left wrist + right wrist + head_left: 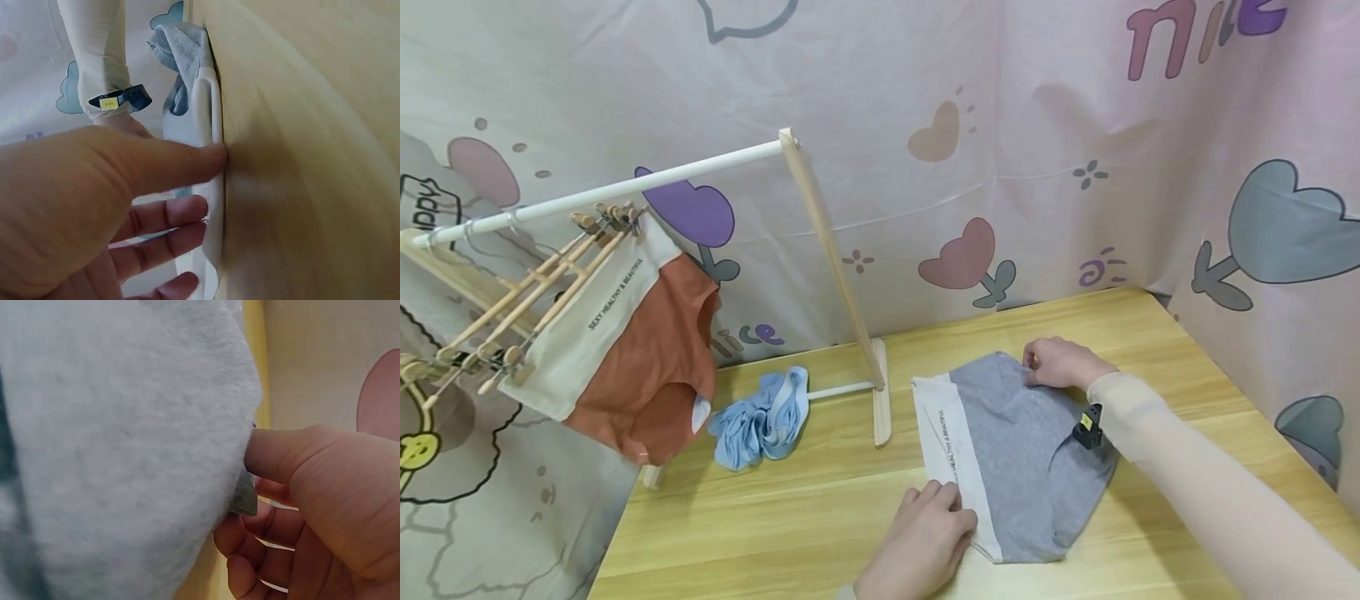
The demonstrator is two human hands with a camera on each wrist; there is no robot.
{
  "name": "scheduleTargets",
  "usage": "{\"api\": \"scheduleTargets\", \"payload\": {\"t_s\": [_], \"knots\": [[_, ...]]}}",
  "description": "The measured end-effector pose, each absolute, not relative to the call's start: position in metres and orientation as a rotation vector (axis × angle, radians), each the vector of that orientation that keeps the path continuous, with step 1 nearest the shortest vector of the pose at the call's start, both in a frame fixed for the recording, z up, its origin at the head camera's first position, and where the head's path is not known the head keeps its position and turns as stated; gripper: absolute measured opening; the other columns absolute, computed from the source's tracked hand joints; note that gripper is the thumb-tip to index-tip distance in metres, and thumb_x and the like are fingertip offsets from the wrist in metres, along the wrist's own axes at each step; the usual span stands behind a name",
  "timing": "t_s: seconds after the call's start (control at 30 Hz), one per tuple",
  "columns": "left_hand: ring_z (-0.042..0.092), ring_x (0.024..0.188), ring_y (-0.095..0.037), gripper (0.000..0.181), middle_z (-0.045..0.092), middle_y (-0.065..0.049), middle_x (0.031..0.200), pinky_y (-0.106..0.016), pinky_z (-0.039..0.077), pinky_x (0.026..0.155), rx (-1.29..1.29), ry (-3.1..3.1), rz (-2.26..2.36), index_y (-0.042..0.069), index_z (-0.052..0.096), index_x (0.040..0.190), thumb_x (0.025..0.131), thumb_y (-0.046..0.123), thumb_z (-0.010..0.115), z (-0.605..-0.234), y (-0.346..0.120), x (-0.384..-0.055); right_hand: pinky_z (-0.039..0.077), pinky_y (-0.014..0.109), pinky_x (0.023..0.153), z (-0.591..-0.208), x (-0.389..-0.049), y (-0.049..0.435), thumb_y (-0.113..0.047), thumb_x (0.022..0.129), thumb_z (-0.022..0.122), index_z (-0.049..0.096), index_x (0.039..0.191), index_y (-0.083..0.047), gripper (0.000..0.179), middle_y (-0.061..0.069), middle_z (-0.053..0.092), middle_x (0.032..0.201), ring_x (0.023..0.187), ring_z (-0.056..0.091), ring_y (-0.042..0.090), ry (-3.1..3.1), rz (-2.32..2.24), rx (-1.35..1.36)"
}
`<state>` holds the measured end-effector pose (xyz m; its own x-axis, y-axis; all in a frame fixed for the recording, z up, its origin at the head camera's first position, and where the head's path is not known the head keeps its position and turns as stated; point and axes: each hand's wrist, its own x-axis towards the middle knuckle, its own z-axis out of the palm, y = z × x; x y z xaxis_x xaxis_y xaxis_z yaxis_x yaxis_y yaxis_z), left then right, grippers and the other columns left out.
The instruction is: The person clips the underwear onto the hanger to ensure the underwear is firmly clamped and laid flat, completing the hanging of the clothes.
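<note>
- Grey briefs (1022, 467) lie spread on a wood-grain table (775, 525), directly before a person, the white waistband (958, 450) toward the person's left and its dark lettering, partly readable, ending in "HEALTHY & BEAUTIFUL."
- The heathered fabric looks soft and mostly flat, with shallow creases and a fold near the lower hem.
- The person's right hand (1063, 364) pinches the far edge of the grey fabric between thumb and bent fingers.
- The left hand (921, 537) has its thumb and curled fingers about the near end of the waistband, slightly parted; how firmly it holds is hard to tell from the wrist view.
- A pale sleeve (1195, 475) covers the right arm, a small black device (1087, 427) at the wrist.
- Left of the briefs, a crumpled light-blue cloth (760, 421) rests beside a rack's wooden upright (822, 229).
- Rust-orange briefs (655, 358) with a white band hang from wooden clip hangers (617, 218) under the rack's white rod (662, 177).
- A pale curtain (865, 83), printed with hearts, flowers and "nice," surrounds the table.
</note>
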<state>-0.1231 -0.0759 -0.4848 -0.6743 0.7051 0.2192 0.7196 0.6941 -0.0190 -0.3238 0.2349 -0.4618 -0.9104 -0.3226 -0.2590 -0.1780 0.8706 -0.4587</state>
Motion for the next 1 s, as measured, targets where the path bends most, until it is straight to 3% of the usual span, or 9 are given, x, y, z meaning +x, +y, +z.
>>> {"api": "scheduleTargets", "payload": {"t_s": [0.2, 0.33, 0.5, 0.77, 0.9, 1.0], "knots": [[0.050, 0.073, -0.006, 0.019, 0.054, 0.014, 0.078, -0.022, 0.026, 0.066, -1.120, -2.688, -0.093, 0.029, 0.070, 0.076, 0.086, 0.024, 0.085, -0.482, -0.090, -0.132, 0.042, 0.033, 0.069, -0.460, -0.325, 0.238, -0.025, 0.100, 0.072, 0.064, 0.088, -0.013, 0.019, 0.002, 0.060, 0.082, 0.076, 0.058, 0.020, 2.703, -0.593, -0.344], [0.052, 0.071, -0.009, 0.015, 0.058, 0.010, 0.077, -0.022, 0.030, 0.063, -0.964, -2.787, -0.150, 0.023, 0.069, 0.082, 0.087, 0.021, 0.083, -0.476, -0.100, -0.138, 0.041, 0.033, 0.067, -0.455, -0.324, 0.242, -0.026, 0.100, 0.072, 0.062, 0.085, -0.014, 0.022, 0.001, 0.058, 0.078, 0.072, 0.056, 0.019, 2.693, -0.573, -0.313], [0.057, 0.076, -0.010, 0.014, 0.062, 0.008, 0.083, -0.025, 0.044, 0.063, -0.845, -2.880, -0.299, 0.018, 0.075, 0.095, 0.087, 0.025, 0.085, -0.480, -0.100, -0.143, 0.046, 0.036, 0.067, -0.447, -0.322, 0.235, -0.026, 0.099, 0.074, 0.067, 0.100, -0.010, 0.018, 0.004, 0.064, 0.085, 0.075, 0.059, 0.021, 2.762, -0.564, -0.342], [0.049, 0.069, -0.004, 0.021, 0.052, 0.012, 0.074, -0.021, 0.040, 0.059, -0.799, -2.887, -0.363, 0.022, 0.069, 0.077, 0.083, 0.025, 0.090, -0.490, -0.096, -0.146, 0.056, 0.044, 0.081, -0.449, -0.336, 0.191, -0.022, 0.095, 0.079, 0.069, 0.128, -0.005, 0.039, 0.008, 0.072, 0.100, 0.087, 0.064, 0.021, 2.836, -0.583, -0.494], [0.045, 0.065, -0.001, 0.027, 0.049, 0.014, 0.071, -0.019, 0.036, 0.056, -0.841, -2.904, -0.338, 0.023, 0.065, 0.071, 0.085, 0.022, 0.088, -0.490, -0.096, -0.146, 0.058, 0.050, 0.085, -0.456, -0.341, 0.170, -0.017, 0.092, 0.079, 0.072, 0.127, -0.009, 0.037, 0.012, 0.076, 0.116, 0.096, 0.067, 0.025, 2.831, -0.481, -0.486], [0.046, 0.064, 0.000, 0.027, 0.050, 0.014, 0.071, -0.019, 0.037, 0.056, -0.888, -2.917, -0.310, 0.023, 0.064, 0.071, 0.085, 0.021, 0.087, -0.487, -0.098, -0.147, 0.057, 0.049, 0.078, -0.460, -0.343, 0.163, -0.015, 0.092, 0.077, 0.075, 0.108, -0.013, 0.016, 0.008, 0.076, 0.111, 0.094, 0.067, 0.025, 2.852, -0.423, -0.470]]}}
